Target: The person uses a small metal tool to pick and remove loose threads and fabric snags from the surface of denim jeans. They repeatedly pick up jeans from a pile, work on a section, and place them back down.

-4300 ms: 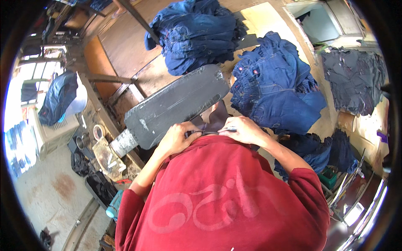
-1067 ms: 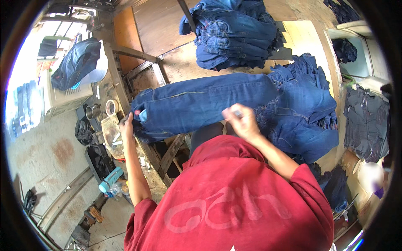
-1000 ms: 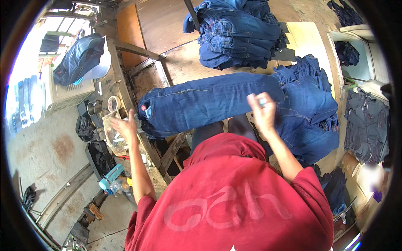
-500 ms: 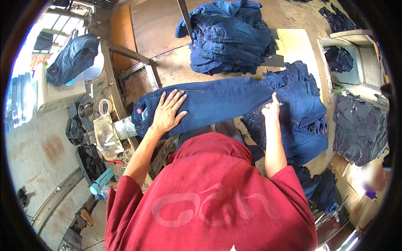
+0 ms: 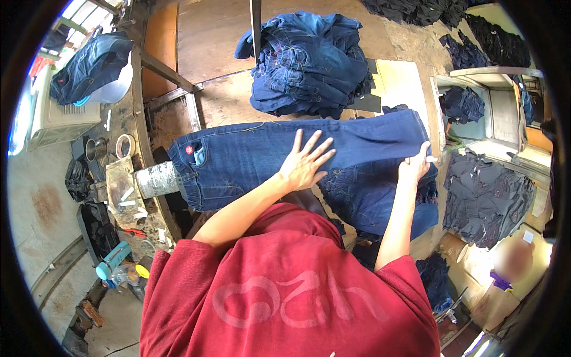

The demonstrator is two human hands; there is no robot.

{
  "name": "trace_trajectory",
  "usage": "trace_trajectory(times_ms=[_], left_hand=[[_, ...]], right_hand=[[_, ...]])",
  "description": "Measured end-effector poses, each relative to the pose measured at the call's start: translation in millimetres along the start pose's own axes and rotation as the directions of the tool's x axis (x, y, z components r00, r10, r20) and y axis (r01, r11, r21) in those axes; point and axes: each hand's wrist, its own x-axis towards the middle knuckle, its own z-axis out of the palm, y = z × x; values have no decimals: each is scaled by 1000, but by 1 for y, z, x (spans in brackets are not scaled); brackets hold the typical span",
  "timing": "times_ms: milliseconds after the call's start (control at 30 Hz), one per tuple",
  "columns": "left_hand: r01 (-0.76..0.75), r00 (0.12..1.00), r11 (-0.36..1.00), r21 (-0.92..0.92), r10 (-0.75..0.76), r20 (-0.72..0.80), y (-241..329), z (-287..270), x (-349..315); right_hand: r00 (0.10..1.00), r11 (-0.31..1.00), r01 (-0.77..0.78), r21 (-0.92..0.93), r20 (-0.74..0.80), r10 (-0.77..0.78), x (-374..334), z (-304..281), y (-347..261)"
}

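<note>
The brown wooden counter [image 5: 226, 35] fills the upper part of the view, worn and stained, with a wooden frame along its left edge. Across its near part lies a pair of dark blue denim jeans [image 5: 250, 157], pulled over a long board whose silvery wrapped end [image 5: 154, 178] sticks out at the left. The jeans' long axis runs left to right, tilting slightly upward toward the right; the waistband with a small red tag and a pocket points left, and the leg end points right.

Behind them, further up the counter, sits a heaped stack of folded blue jeans [image 5: 309, 62]. To the right, darker denim garments [image 5: 482, 196] hang and lie in piles. At the far left a light grey box-shaped machine [image 5: 56, 116] carries another blue denim piece [image 5: 92, 65].

The left hand [image 5: 304, 162] lies flat on the middle of the jeans leg, fingers spread wide and released, palm down on the cloth. The right hand [image 5: 416, 166] is at the right end of the leg, its fingers pinched on the denim edge there, with a small pale object at its fingertips that is too small to make out.
</note>
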Motion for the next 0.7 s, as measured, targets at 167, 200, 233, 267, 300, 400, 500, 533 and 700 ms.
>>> trace_trajectory(times_ms=[167,200,233,267,300,400,500,533,700], left_hand=[[-128,992,992,17,128,21,2,13,47],[-154,984,988,-16,154,92,-1,3,45],[-188,982,975,-115,187,-22,-6,-10,39],[-42,993,996,-76,33,-116,-15,-27,25],[122,979,991,-49,-129,-158,-29,-47,2],[611,690,791,27,-515,-509,-86,-104,-103],[824,508,557,-105,-807,-301,-146,-138,-188],[828,508,552,-103,-815,-280,-155,-135,-192],[775,606,630,52,-717,-344,-181,-115,-139]], right_hand=[[978,986,-165,32,-126,167,34,-6,24],[962,974,-224,-19,-162,218,44,-6,29],[950,951,-309,-3,-35,309,52,-9,33],[923,923,-385,10,15,384,58,-11,35],[869,880,-476,-12,146,472,61,-12,36],[759,768,-633,97,271,591,54,-15,34],[739,723,-672,162,211,640,29,-18,36],[773,764,-630,137,207,600,23,-17,38],[864,861,-504,64,29,503,35,-19,33]])
